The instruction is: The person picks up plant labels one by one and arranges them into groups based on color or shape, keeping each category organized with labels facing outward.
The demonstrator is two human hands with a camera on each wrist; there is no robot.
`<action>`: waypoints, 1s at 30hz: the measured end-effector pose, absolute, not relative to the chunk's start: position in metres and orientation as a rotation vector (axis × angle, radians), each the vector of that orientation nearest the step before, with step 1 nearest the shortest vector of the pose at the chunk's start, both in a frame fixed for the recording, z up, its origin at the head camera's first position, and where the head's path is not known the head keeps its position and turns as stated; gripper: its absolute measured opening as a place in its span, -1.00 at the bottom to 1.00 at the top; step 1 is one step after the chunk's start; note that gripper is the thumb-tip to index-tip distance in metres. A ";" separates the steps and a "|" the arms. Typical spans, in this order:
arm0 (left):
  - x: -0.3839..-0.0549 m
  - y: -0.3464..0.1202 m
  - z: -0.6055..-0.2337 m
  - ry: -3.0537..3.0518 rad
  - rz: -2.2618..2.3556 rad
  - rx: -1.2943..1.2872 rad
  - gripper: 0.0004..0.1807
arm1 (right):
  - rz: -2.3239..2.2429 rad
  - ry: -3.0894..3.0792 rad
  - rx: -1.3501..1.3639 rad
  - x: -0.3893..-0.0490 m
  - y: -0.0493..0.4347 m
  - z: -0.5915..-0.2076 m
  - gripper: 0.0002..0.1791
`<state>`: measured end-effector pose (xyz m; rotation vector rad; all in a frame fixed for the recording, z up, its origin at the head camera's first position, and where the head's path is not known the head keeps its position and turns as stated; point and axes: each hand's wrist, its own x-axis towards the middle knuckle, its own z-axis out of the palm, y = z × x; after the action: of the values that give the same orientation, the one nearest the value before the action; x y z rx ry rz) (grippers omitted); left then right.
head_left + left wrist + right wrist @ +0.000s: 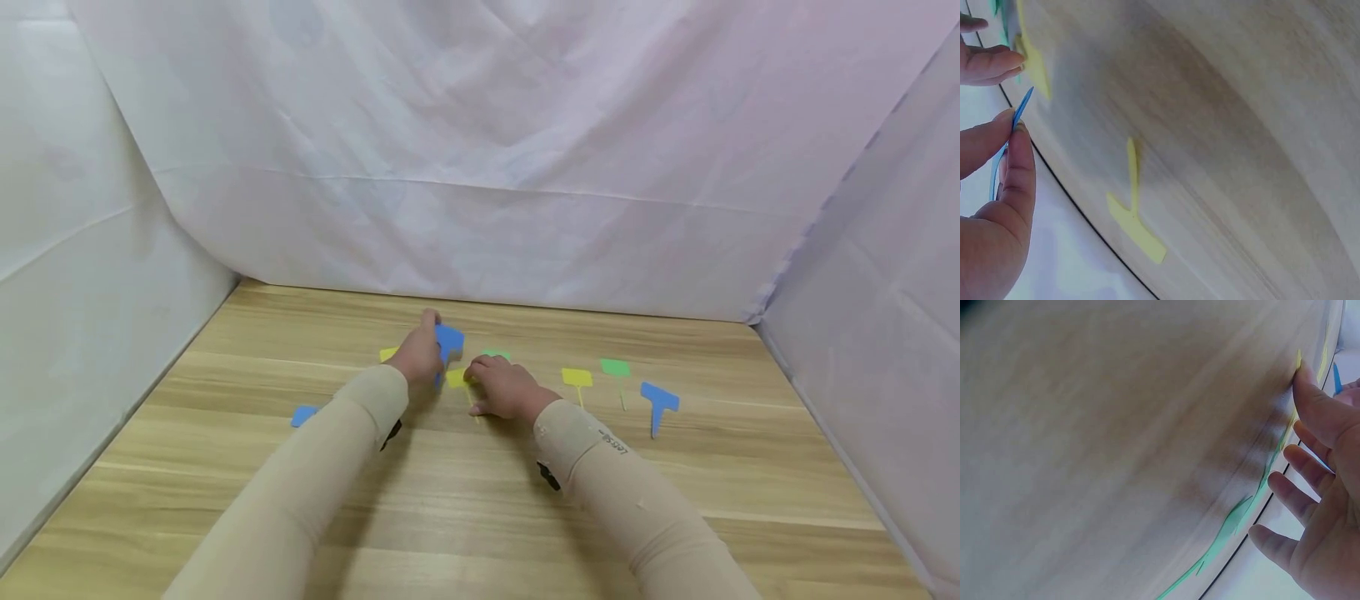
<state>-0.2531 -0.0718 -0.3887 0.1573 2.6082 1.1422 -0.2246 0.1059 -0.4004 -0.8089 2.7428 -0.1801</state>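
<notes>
My left hand [420, 352] pinches a blue T-shaped plant label [450, 338] between thumb and fingers, raised off the table with its stem pointing down. In the left wrist view the blue label [1023, 107] appears edge-on. Just to its right, my right hand [506, 387] reaches over a yellow T-shaped label [456, 379], fingers at its head and thumb near its stem. Spread, gently bent fingers show in the right wrist view, with the thumb against the yellow tip [1299, 359]. Behind that hand lies a green label [496, 354], partly hidden.
Beside the left hand lies another yellow label [388, 354], and a blue one [303, 415] is farther left, partly covered by the sleeve. On the right lie a yellow label [577, 377], a green label [615, 367] and a blue label [660, 398]. White cloth [480, 242] surrounds the wooden table [450, 517].
</notes>
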 end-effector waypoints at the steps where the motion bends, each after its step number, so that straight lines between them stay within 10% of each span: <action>1: -0.253 -0.073 -0.387 2.609 1.153 0.157 -0.24 | -0.178 2.743 -0.810 -0.225 0.106 -0.401 -0.40; 30: -0.237 -0.095 -0.347 2.593 1.367 0.145 -0.16 | -0.171 2.746 -0.818 -0.229 0.108 -0.403 -0.40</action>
<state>-0.2367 -0.0953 -0.3470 0.1454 2.5930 1.3675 -0.2286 0.1082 -0.4025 -0.8182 2.7458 -0.1711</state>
